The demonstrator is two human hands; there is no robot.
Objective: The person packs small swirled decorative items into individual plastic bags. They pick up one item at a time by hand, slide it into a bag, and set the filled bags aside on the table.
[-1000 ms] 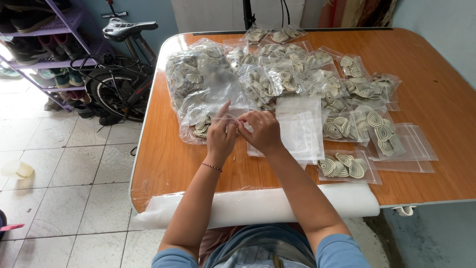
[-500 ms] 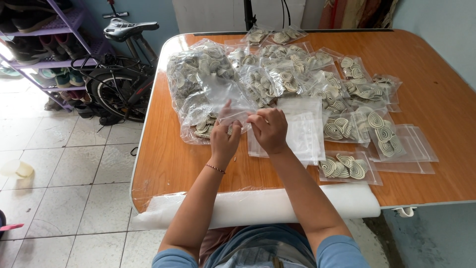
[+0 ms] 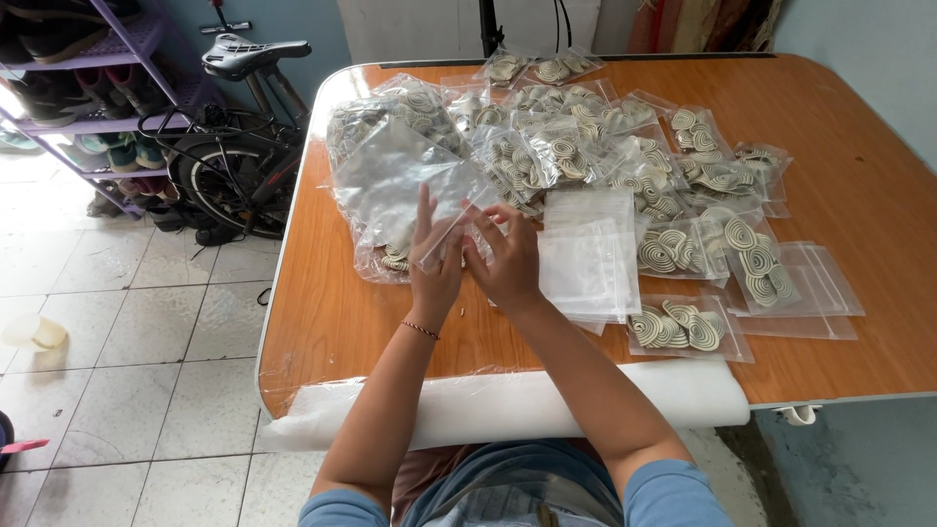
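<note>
Both hands up over the near-left part of the table [image 3: 859, 176], working one small clear bag [image 3: 451, 230]. Left hand [image 3: 434, 268]: fingers mostly straight and pointing up, thumb and fingertips pinching the bag's near edge. Right hand [image 3: 506, 259]: fingers curled, pinching the same bag from the right side. Hands just beside each other, close to touching; can't tell if they do. Bag is held tilted, lifted off the tabletop; contents can't be made out from here.

Thin bracelet [image 3: 421, 330] on the left wrist.

Just behind the hands: big clear bag [image 3: 395, 176], crumpled, with pale spiral coils showing at its near bottom corner. Right of the hands, touching distance: stack of empty flat bags [image 3: 590, 256], lying flat. Further right and toward the far edge: many filled bags [image 3: 683, 252] of spiral coils, overlapping, spread across the middle of the table. One filled bag [image 3: 683, 327] lies closest to the near edge, right of the empty stack.

White roll [image 3: 508, 405] lies along the near table edge, in front of the person's lap, under both forearms.

Left of the table, on the tile floor: bicycle [image 3: 234, 127] leaning, purple shoe rack [image 3: 88, 98] behind it. Pale bowl [image 3: 34, 332] on the floor, far left
</note>
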